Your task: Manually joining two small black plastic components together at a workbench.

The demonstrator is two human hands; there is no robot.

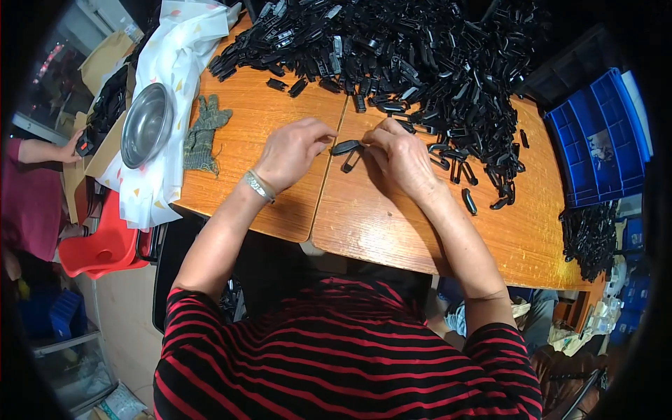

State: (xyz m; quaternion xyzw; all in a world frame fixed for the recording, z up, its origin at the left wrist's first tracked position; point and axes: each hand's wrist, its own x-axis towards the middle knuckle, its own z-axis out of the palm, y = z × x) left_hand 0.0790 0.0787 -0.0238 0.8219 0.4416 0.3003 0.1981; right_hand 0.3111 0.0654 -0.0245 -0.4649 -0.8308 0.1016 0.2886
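My left hand (pixel 290 150) and my right hand (pixel 400 155) meet over the middle of a wooden table (pixel 371 224). Between their fingertips they pinch one small black plastic clip (pixel 346 147), each hand on one end. A second black piece (pixel 349 162) hangs or lies just below it; I cannot tell if it is attached. A metal bracelet (pixel 257 185) is on my left wrist. A big heap of the same black plastic parts (pixel 406 49) covers the far side of the table, just beyond my hands.
Loose black parts (pixel 483 175) trail down the right of the table. A steel bowl (pixel 145 124) sits on a white patterned cloth (pixel 175 63) at left, with a grey-green glove (pixel 204 131) beside it. Blue compartment bins (pixel 595 140) stand at right. Another person's hand (pixel 70 147) works at far left.
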